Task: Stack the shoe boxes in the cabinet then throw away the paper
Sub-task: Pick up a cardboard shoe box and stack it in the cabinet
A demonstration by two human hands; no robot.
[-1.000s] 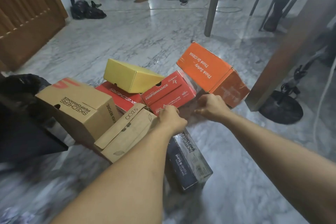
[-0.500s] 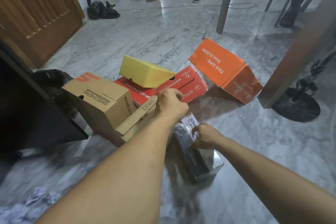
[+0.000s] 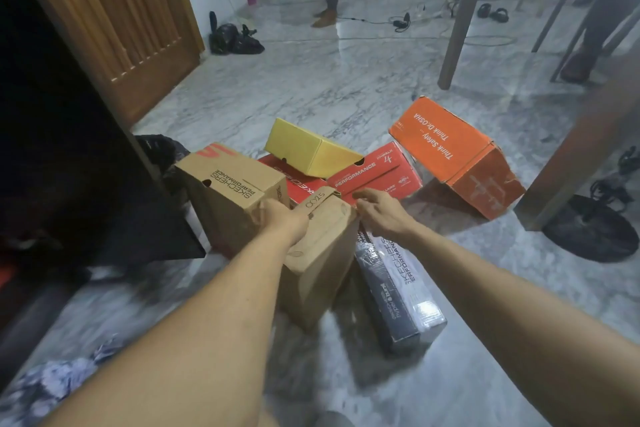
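Shoe boxes in heap on marble floor (image 3: 346, 87), beside dark open cabinet (image 3: 52, 149). My left hand (image 3: 282, 218) grips top edge of plain brown box (image 3: 322, 253), fingers curled over it. My right hand (image 3: 379, 215) reaches to box's far corner, fingers loose, holds nothing. Black box (image 3: 398, 288) lies beside brown one. Red box (image 3: 374, 173), yellow box (image 3: 308, 152), orange box (image 3: 450, 152) behind.

Both forearms are bare to the left hand (image 3: 282, 218) and right hand (image 3: 381, 215); no sleeves visible.
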